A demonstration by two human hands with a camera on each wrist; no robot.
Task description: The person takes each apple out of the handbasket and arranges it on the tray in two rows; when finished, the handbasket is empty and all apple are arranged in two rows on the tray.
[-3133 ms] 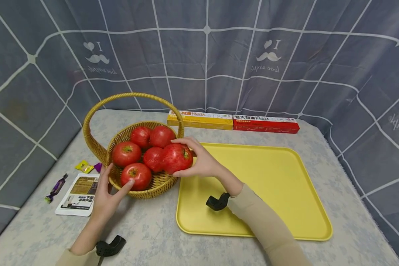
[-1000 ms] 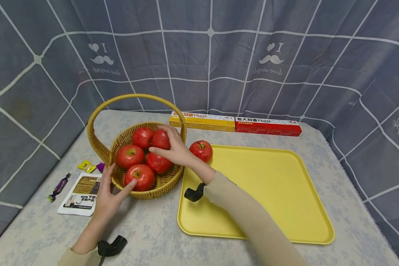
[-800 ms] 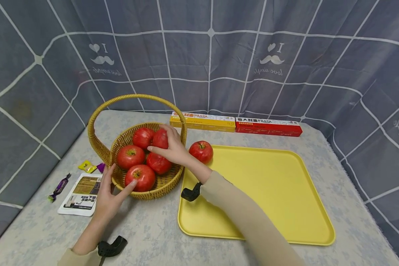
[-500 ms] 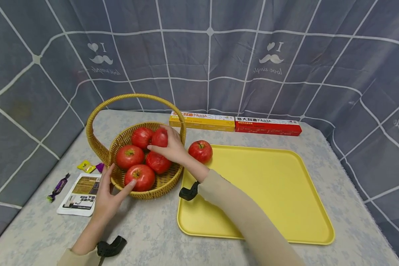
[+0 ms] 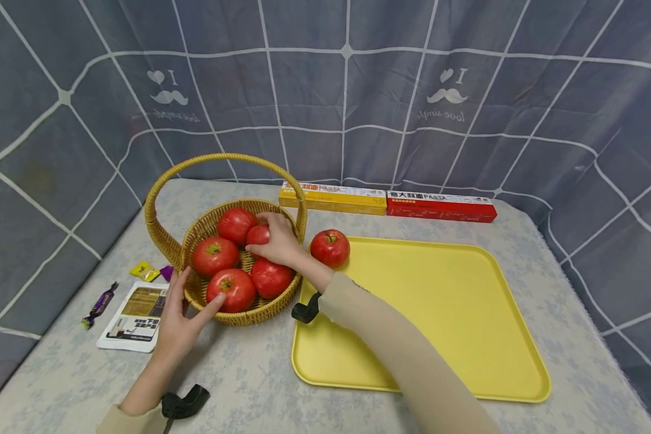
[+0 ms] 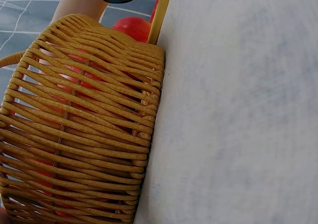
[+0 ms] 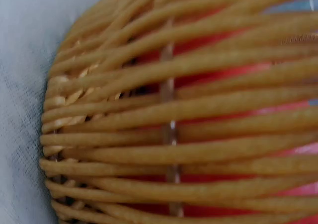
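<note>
Since the earliest frame, the released apple [image 5: 330,248] has left the right hand [image 5: 282,241] and come to rest just right of the basket [image 5: 260,314], on the yellow tray's [image 5: 439,301] corner nearest the basket's handle. The right hand has gone back inside the basket, and in the last half second the shifted apple [image 5: 272,279] has moved toward the basket's near right wall. As I judge it, one fruit is out, five lie within the basket, and another is being taken hold of, not yet clear of the rim.

Nearest, the left hand [image 5: 179,319] rests against the basket's near left side, as in every earlier head frame. Its thumb and fingers stand apart, fairly straight, the thumb tip overlapping the near apple [image 5: 231,290] at the basket's rim.

The right forearm reaches over the tray, bringing the wrist across the basket's right rim. Thumb and fingers are clasped round the held apple [image 5: 258,236], thumb on its near left, fingertips on its far side; the right wrist view shows only basket weave. Left of the held apple, within the basket, sit the left apple [image 5: 215,257] and the back apple [image 5: 236,226].

Beyond the basket, to its right, lie the yellow pasta box [image 5: 333,201] and red pasta box [image 5: 441,208] before a grey curtain [image 5: 314,90].
</note>
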